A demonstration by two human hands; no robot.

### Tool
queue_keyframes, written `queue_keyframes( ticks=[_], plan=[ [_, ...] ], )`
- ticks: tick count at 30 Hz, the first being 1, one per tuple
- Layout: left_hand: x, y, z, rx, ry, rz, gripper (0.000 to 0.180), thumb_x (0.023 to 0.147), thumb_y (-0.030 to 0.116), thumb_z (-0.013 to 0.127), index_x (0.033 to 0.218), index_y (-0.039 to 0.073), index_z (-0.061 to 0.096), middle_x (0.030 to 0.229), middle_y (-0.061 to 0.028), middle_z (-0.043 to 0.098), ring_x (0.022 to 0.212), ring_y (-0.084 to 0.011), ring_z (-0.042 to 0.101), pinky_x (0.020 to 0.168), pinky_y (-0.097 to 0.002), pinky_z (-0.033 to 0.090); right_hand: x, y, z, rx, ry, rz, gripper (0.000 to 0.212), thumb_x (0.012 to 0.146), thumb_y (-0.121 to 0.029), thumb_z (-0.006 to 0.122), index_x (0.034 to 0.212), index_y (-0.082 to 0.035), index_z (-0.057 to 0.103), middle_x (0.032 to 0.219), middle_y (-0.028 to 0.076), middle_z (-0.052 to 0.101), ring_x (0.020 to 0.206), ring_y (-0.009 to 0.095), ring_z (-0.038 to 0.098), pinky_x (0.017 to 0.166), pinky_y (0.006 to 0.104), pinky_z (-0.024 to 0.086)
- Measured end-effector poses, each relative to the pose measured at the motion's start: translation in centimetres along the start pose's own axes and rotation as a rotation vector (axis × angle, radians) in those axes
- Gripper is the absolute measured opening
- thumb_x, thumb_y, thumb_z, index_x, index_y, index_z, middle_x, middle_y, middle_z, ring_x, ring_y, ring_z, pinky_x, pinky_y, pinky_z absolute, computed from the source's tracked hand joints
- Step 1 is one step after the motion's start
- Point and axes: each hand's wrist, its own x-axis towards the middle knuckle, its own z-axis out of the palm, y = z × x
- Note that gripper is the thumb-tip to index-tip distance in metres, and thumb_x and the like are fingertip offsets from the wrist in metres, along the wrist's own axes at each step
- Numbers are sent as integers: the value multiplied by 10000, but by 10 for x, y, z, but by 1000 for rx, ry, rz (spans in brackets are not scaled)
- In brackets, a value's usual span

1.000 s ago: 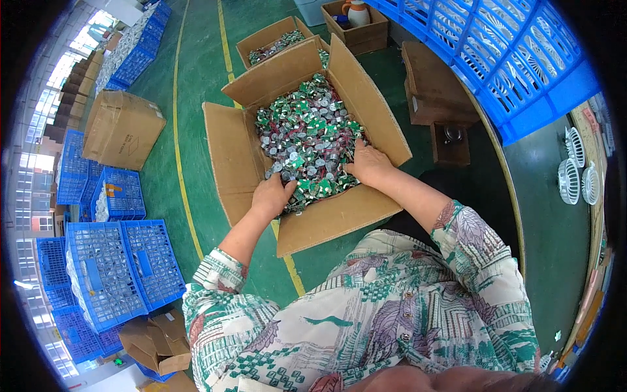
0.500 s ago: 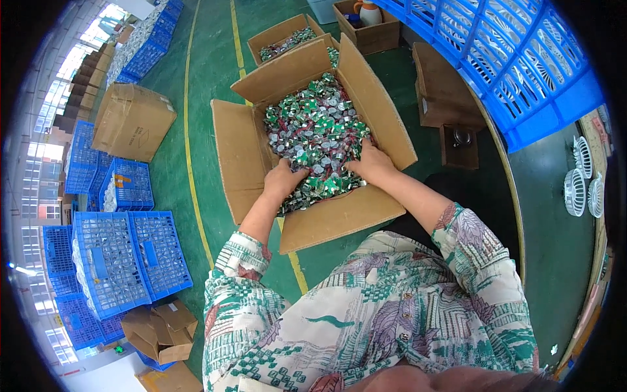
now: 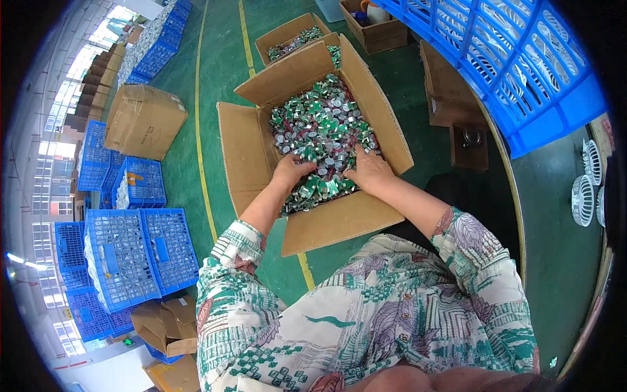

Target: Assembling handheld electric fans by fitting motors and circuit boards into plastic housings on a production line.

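An open cardboard box (image 3: 315,230) stands in front of me with its flaps folded outward. It is filled with a heap of small green circuit boards with silvery round parts and reddish wires (image 3: 323,127). At the near left of the heap rests my left hand (image 3: 291,171), its thumb and fingers apart over the parts. My right hand (image 3: 372,171) lies on the near right of the heap, thumb and forefinger spread. Neither hand visibly lifts a piece; some fingertips are sunk among the parts.
Behind stands another box of similar parts (image 3: 277,31). Blue crates (image 3: 124,261) and a closed carton (image 3: 147,124) are stacked at left. On the right, a large blue crate (image 3: 555,117) of white slatted pieces sits on a green-topped table (image 3: 555,274), with loose white pieces (image 3: 582,200).
The view has shifted slightly. My left hand has moved a little up and inward over the heap, and my right hand's fingers have spread more, both staying in the box.
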Motion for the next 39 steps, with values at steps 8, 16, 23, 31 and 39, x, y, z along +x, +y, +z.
queue_keyframes(
  ticks=[8,16,23,31,39],
  plan=[
    [-34,54,0,412,-145,114,861,751,550,755,1354,-17,519,1255,-253,633,1197,-390,593,1036,-428,446,2,19,-6,40,23,-94,807,819,-382,749,1401,52,396,1233,334,572,1171,442,569,1014,468,459],
    [-26,32,11,59,-192,82,786,700,418,833,1290,-21,555,1202,-187,669,1108,-294,638,996,-369,465,4,13,-13,52,-50,-44,863,835,-402,726,1482,-1,319,1302,350,519,1203,450,555,1037,468,446],
    [-32,54,5,40,-203,-63,735,664,274,878,1251,-46,571,1163,-148,675,1018,-237,650,934,-353,503,3,12,-6,113,-74,20,919,841,-424,715,1524,-10,262,1350,362,485,1234,450,531,1064,473,423],
    [-25,61,0,-265,-274,-264,483,764,196,828,1161,14,622,990,-74,706,894,-198,663,802,-340,540,22,26,-4,321,-37,-35,928,790,-477,736,1478,10,348,1321,312,556,1226,417,557,1034,459,443],
    [-20,66,-13,-573,-362,-298,232,889,176,726,1079,58,667,960,-67,724,862,-215,704,775,-400,586,27,35,-5,592,-73,-33,964,768,-514,754,1475,24,379,1384,248,547,1290,365,527,1074,413,409]
  ],
)
